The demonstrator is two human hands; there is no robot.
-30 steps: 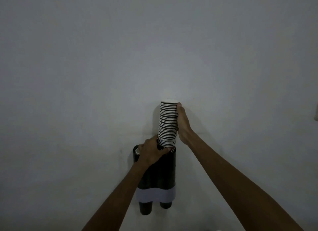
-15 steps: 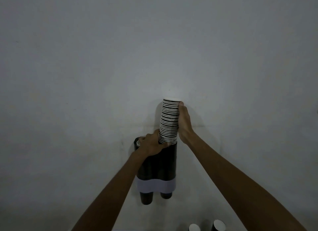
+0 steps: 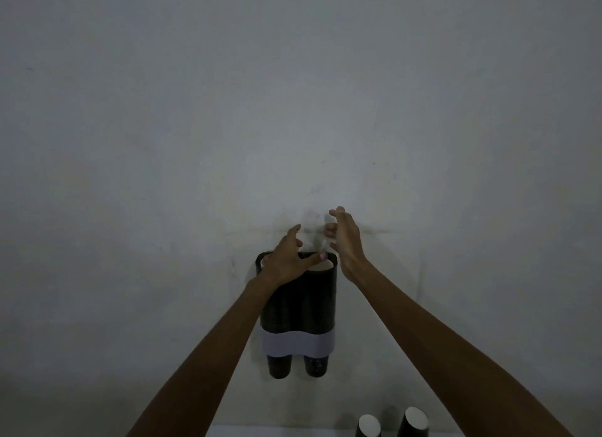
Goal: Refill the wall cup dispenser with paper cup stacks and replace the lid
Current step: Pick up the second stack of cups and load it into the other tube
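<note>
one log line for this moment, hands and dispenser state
stage: stack seated in right tube | cup stack: top at rim | dispenser: lid off | left hand: open on rim | right hand: open, above | spare cups: below

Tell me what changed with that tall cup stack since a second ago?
The cup stack has dropped down into the dispenser's right tube; only its top shows. The right hand let go and opened; the left hand stays at the rim. No lid on yet.

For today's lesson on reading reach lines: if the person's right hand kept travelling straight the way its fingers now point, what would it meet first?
The right hand points up and away, above the dispenser. Nothing shows between its fingertips and the bare wall, so probably the wall first; depth is unclear.
</note>
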